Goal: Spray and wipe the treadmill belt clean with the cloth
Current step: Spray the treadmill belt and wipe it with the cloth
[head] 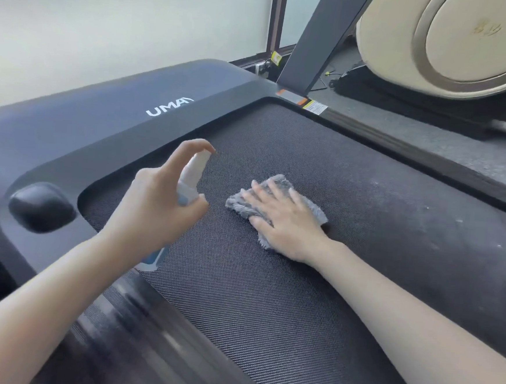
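**Spray bottle in one hand, cloth under the other**

The left hand [151,205] is gripping a small pale spray bottle [190,178], fingers curled round its body and the forefinger [202,148] resting on the top of the nozzle. It is hovering over the far left corner of the treadmill belt [267,299], just beside the curved edge of the dark motor cover [99,125].

Just to its right, the right hand [282,221] is lying flat with fingers straight and spread, pressing a fluffy grey cloth [279,182] onto the belt. The cloth is sticking out past the fingertips and along both sides of the palm.

Farther right on the belt, a pale dusty patch [410,210] is showing near the right side rail [431,145]. A slanted dark post [315,39] is rising from the far right corner of the treadmill, with a beige machine [469,42] beyond it.
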